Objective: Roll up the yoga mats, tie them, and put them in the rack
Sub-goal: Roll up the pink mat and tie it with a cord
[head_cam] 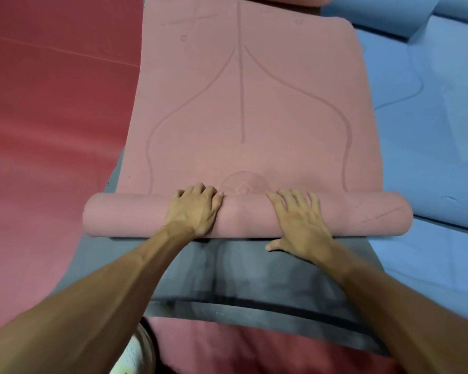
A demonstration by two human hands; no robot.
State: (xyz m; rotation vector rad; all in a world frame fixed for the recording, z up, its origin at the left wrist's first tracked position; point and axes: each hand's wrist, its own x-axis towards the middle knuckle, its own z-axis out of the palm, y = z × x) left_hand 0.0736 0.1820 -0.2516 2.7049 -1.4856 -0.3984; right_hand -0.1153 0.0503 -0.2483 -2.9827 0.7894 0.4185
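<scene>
At the middle of the head view, a little toward 6 o'clock, lies the roll (pixel 125 214) of a pink yoga mat (pixel 268 103), its axis running from 9 to 3 o'clock. The unrolled part, embossed with alignment lines, stretches flat toward 12 o'clock.

Left hand (pixel 193 209): on the roll just to 9 o'clock of its midpoint, fingers curled over the crest and gripping it.

Right hand (pixel 300 222): to 3 o'clock of the midpoint, spread and nearly flat, fingers lying straight over the roll, thumb reaching back toward the grey mat (pixel 254 271) that lies beneath at 6 o'clock.

Surroundings: red floor matting (pixel 52 117) at 9 o'clock; blue mats (pixel 430 130) at 3 o'clock, with what looks like a rolled blue one (pixel 376 20) at 1 o'clock; a shoe toe (pixel 135 352) at 7 o'clock. No tie or rack is visible.

Step in hand, by judgement: rolling, with a good stretch of mat left to wind. To do it well, advance both hands evenly so the roll runs square to the mat's long edges, and press down while pushing so the layers wind tight. Both hands sit near the middle, so the free ends may loosen or telescope; a wider placement would guard against that.
</scene>
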